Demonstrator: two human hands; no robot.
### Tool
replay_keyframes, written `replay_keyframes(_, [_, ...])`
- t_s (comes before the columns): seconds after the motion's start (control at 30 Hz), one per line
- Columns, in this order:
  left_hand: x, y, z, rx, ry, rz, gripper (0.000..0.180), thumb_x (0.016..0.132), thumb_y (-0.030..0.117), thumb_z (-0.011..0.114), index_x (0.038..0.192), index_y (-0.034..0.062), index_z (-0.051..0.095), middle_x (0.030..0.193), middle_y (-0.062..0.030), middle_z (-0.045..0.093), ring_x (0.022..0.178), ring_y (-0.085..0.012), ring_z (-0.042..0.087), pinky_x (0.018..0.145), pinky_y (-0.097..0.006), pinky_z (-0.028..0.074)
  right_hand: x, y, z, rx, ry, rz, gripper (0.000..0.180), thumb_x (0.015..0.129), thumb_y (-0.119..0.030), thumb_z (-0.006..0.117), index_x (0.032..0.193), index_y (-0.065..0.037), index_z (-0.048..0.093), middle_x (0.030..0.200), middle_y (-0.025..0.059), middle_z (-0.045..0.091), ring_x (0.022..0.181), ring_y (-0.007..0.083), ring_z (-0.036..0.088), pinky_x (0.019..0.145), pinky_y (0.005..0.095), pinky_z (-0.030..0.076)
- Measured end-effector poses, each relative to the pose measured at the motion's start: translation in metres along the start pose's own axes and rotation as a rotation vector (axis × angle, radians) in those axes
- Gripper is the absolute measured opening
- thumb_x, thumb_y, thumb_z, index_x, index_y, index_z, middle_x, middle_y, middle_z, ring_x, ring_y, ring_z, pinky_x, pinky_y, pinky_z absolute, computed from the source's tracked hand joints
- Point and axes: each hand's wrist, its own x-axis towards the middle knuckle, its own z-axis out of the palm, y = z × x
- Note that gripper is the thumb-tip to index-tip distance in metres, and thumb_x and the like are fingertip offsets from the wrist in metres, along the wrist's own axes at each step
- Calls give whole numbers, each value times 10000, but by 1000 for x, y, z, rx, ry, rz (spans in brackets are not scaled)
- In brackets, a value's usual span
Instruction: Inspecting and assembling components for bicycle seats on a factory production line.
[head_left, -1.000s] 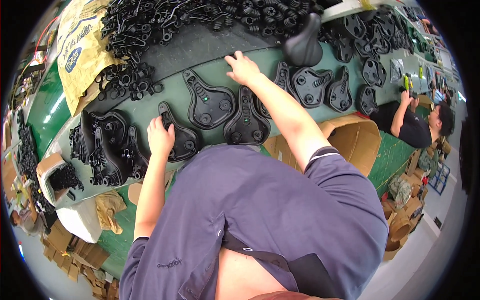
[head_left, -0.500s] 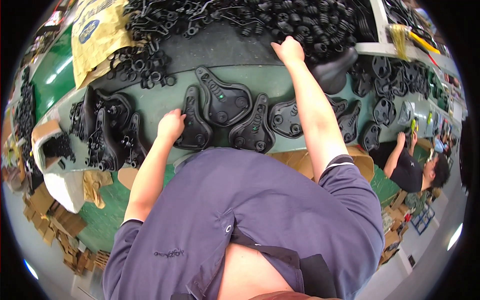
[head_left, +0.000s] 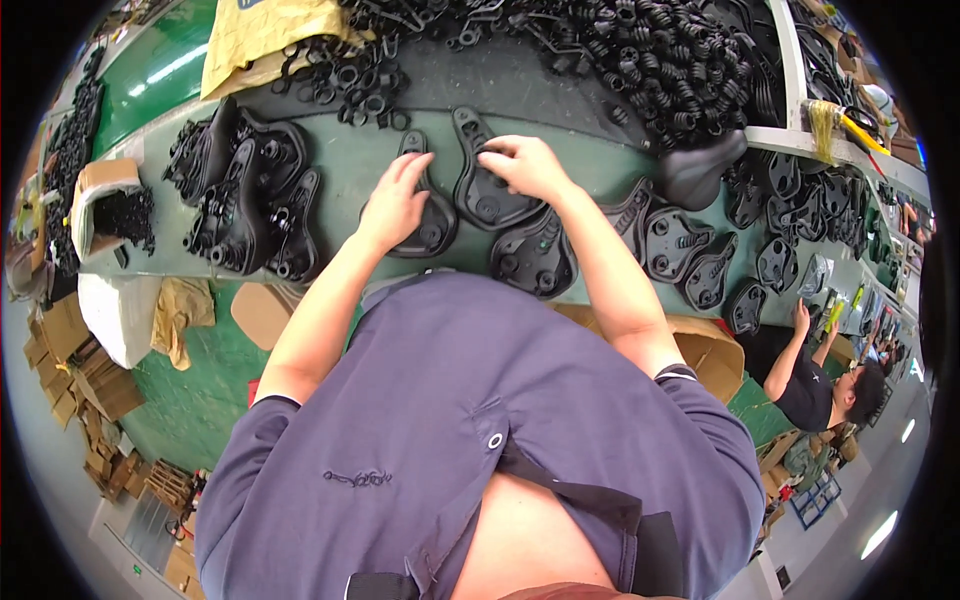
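Note:
Several black bicycle saddles lie underside up along the bench in front of me. My right hand (head_left: 525, 167) is over the middle saddle (head_left: 490, 208), its thumb and fingers closed together near the narrow nose; whatever they pinch is too small to make out. Over the saddle to its left (head_left: 437, 228) reaches my left hand (head_left: 397, 203), fingers stretched out and partly covering that saddle's nose. I cannot tell whether it touches the saddle. Close to my body, below the right wrist, is another upturned saddle (head_left: 533, 258).
A heap of black springs and bushings (head_left: 660, 75) fills the bench's far side, beside black rings (head_left: 365, 85) and a yellow sack (head_left: 270, 40). Stacked saddles (head_left: 245, 205) stand left. A saddle (head_left: 703, 168) rests top up at right. A co-worker (head_left: 810, 385) sits farther right.
My right hand has come back from the heap of springs to the middle saddle. My left hand has shifted from the left saddle's edge to over its nose. The view has turned slightly.

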Motion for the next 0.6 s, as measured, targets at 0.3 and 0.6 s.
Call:
replay_keyframes(0.3, [-58,-15,-19,-243,-8,-162,385,896,79,767,1271,116,684,1330,-105,659,1139,-379,696,938,-447,590,-43,-5,113,-202,-17,-350,443,896,-232,843,1289,-76,713,1169,105,733,1096,287,711,973,390,569])
replay_keyframes(0.6, [-105,-69,-14,36,-144,-43,452,852,93,797,1278,112,650,1300,-103,656,1136,-374,690,955,-471,581,-45,45,171,-843,102,-784,224,851,-119,708,1061,-81,640,1035,67,651,990,287,646,840,417,563])
